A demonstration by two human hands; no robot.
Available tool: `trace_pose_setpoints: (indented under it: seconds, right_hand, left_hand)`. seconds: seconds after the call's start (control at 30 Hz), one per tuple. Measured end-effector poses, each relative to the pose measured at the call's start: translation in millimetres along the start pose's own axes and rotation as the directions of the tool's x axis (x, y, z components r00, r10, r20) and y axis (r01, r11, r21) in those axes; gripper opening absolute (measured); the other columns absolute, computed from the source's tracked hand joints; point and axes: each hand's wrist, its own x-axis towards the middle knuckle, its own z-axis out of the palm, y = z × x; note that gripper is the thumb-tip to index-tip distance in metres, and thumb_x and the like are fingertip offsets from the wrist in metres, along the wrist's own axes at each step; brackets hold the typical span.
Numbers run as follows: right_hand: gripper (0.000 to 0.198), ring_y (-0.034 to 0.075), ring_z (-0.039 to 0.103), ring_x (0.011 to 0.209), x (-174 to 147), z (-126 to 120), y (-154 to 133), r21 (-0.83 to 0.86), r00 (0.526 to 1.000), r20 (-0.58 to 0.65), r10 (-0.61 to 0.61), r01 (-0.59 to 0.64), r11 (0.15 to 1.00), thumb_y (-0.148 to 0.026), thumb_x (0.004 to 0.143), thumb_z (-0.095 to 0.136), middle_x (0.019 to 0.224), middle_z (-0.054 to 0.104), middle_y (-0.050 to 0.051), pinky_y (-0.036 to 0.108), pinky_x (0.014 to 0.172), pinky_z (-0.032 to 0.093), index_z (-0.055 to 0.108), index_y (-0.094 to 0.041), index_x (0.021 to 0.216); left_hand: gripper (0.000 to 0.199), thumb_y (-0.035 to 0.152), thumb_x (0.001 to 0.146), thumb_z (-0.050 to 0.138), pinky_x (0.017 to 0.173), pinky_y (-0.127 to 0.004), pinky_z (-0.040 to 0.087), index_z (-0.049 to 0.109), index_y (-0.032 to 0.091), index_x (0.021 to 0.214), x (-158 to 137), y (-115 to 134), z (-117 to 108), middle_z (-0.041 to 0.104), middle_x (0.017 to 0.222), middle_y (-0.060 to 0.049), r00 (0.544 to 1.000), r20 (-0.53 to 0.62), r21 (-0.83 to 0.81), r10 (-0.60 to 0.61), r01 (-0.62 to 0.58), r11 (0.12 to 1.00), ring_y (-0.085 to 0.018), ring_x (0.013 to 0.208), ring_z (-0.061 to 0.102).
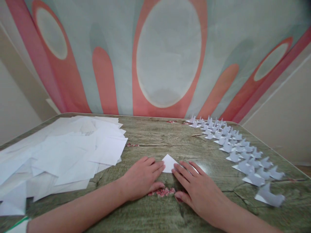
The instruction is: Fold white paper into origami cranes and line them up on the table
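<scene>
A small folded piece of white paper (168, 164) lies flat on the table in front of me, its point facing away. My left hand (145, 176) rests over its left corner, fingers stretched out and thumb on the tabletop. On the other side, my right hand (194, 184) lies with spread fingertips on the right corner. Both hands press from above and neither grips the paper. The two lower corners are partly hidden under the fingers.
A loose heap of white paper sheets (70, 152) spreads over the left of the wood-patterned table (150, 129). Several folded white paper birds (227, 147) stand in rows along the right edge, the nearest bird (269, 195) close to my right forearm. A patterned wall covering (121, 64) rises behind.
</scene>
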Motion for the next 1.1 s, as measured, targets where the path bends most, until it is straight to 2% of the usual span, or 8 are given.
trace_pose_setpoints:
  seconds: [0.17, 0.57, 0.87, 1.1]
  right_hand:
    - [0.051, 0.025, 0.04, 0.12, 14, 10, 6, 0.057, 0.999, -0.033, 0.011, -0.009, 0.998, -0.049, 0.088, 0.037, 0.131, 0.047, 0.008, 0.046, 0.102, 0.029, 0.044, -0.019, 0.129]
    - [0.049, 0.024, 0.04, 0.119, 19, 17, 4, 0.06, 0.995, -0.098, 0.008, -0.002, 0.998, -0.047, 0.088, 0.039, 0.13, 0.048, 0.01, 0.047, 0.102, 0.027, 0.046, -0.018, 0.127]
    - [0.049, 0.025, 0.04, 0.119, 19, 15, 2, 0.052, 0.998, -0.059, 0.023, -0.02, 0.998, -0.046, 0.089, 0.038, 0.13, 0.048, 0.01, 0.049, 0.103, 0.024, 0.045, -0.019, 0.128]
    - [0.048, 0.025, 0.041, 0.119, 18, 15, 2, 0.057, 0.997, -0.074, 0.03, -0.026, 0.998, -0.045, 0.088, 0.041, 0.131, 0.048, 0.009, 0.049, 0.103, 0.025, 0.045, -0.019, 0.128]
  left_hand:
    - [0.045, 0.048, 0.088, 0.039, 0.097, -0.037, 0.025, 0.049, 0.02, 0.121, 4, -7, 1, 0.053, 0.124, -0.005, 0.995, -0.037, -0.032, -0.089, 0.087, 0.996, -0.023, 0.116, 0.04]
    - [0.048, 0.052, 0.085, 0.042, 0.1, -0.042, 0.025, 0.047, 0.024, 0.123, 6, -4, -3, 0.052, 0.121, -0.008, 0.996, -0.05, -0.057, -0.08, 0.077, 0.995, -0.025, 0.119, 0.038]
    - [0.04, 0.049, 0.083, 0.048, 0.103, -0.044, 0.021, 0.056, 0.021, 0.111, 0, -3, -9, 0.052, 0.123, -0.008, 0.986, -0.034, 0.029, -0.163, 0.164, 0.986, -0.026, 0.126, 0.031]
    - [0.04, 0.05, 0.08, 0.052, 0.102, -0.04, 0.025, 0.064, 0.015, 0.094, -4, -1, -20, 0.06, 0.111, -0.01, 0.98, -0.029, 0.107, -0.198, 0.2, 0.974, -0.026, 0.12, 0.039]
